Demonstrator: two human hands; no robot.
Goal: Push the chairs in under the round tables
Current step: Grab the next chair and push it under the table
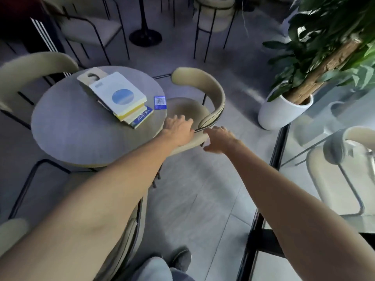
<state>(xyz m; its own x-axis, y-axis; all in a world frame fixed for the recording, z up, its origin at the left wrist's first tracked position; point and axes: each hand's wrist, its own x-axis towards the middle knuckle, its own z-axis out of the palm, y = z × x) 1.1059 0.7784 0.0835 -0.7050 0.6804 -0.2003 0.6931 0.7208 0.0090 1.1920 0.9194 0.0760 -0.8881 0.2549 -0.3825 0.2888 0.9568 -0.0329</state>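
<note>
A round grey table (77, 126) stands left of centre. To its right is a cream chair (205, 86) with a curved backrest; its seat lies partly under the table's edge. My left hand (178, 127) rests on the near end of the chair's seat and armrest, fingers curled over it. My right hand (220, 138) grips the near end of the curved backrest from the outside. A second cream chair (36, 67) is at the table's far left, and a third chair (125, 230) is below my left arm.
A stack of books (121, 98) and a blue card (160, 102) lie on the table. A white pot with a plant (284, 110) stands close on the chair's right. A glass wall with a black frame (263, 199) runs along the right. More chairs and a table base (145, 37) are behind.
</note>
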